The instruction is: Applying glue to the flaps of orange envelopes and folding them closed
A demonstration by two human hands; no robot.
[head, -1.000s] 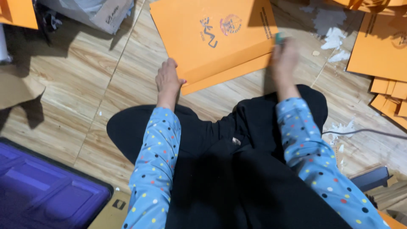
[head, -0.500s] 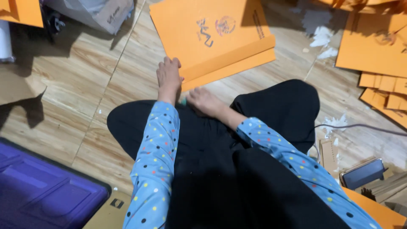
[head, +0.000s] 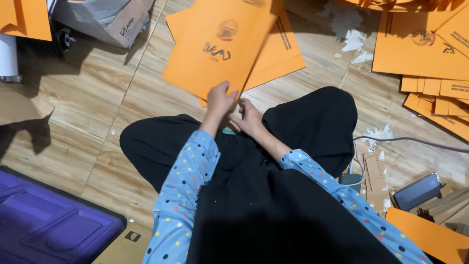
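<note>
The left hand [head: 221, 99] pinches the lower edge of an orange envelope [head: 218, 46], fingers clamped on it, and holds it tilted above the wooden floor [head: 97, 112], over the person's crossed legs in black trousers [head: 312, 122]. The right hand [head: 248, 119] sits just beside the left, close under the same lower corner; its fingers are curled, but I cannot tell whether they grip the envelope or only touch it. Under the lifted sheet, at least 1 more orange envelope [head: 281, 56] lies flat on the floor. Judging by its look, the envelope is light, thin and fairly stiff card or paper: it stays flat when held by 1 edge, yet it would likely crease if squeezed hard, and its smooth face may slip between fingers. A hold along an edge or at a corner, thumb on top and fingers beneath, suits it best. Toward the right edge of the floor lies a spread of more orange sheets [head: 420, 49], with white paper scraps [head: 354, 41] near them. A phone [head: 416, 191] lies by the person's right knee, a purple mat [head: 44, 225] at the lower left corner, and a grey bag [head: 105, 19] at the upper left.
</note>
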